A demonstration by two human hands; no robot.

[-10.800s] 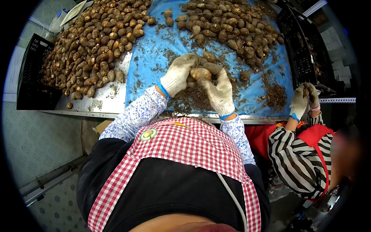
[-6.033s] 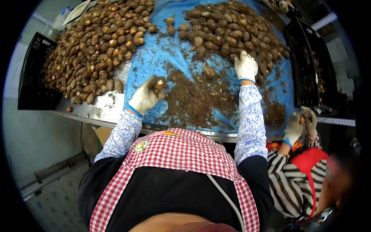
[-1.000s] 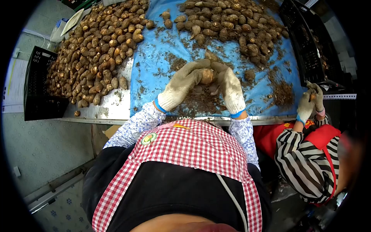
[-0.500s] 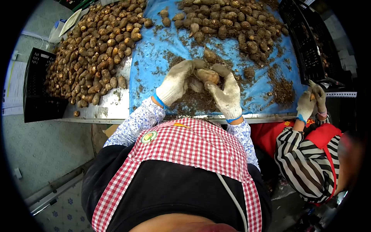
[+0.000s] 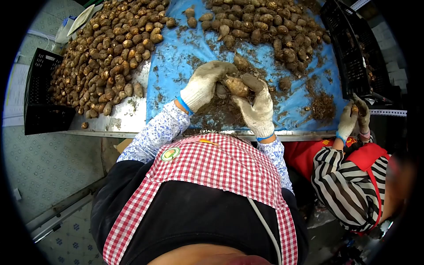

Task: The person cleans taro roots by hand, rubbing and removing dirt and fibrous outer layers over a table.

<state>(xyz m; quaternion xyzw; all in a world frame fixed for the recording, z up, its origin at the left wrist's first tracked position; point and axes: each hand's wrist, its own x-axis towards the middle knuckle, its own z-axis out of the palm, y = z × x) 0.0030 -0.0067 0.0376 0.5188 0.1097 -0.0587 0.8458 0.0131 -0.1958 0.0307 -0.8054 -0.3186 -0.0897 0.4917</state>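
Observation:
My right hand (image 5: 257,106), in a soiled white knit glove, grips a brown taro corm (image 5: 237,87) between thumb and fingers. The corm's paler, pointed end faces left. On its left, my left hand (image 5: 204,85) is curved, its gloved fingers reaching above the corm and apart from it. Its thumb side is partly hidden and dark with soil. Just beyond my hands another taro (image 5: 241,62) lies on the blue sheet (image 5: 170,84). Loose root fibres and soil lie under both hands.
Trimmed taros (image 5: 112,53) are heaped at left beside a black crate (image 5: 44,97). Hairy taros (image 5: 265,26) are piled at the back. A root clump (image 5: 322,106) lies at right, near another black crate (image 5: 346,48). A co-worker's gloved hands (image 5: 353,117) hold a small piece there.
My left hand has come off the taro, its fingers now arched above it. The corm has turned in my right hand, its pointed end now tipped up to the left.

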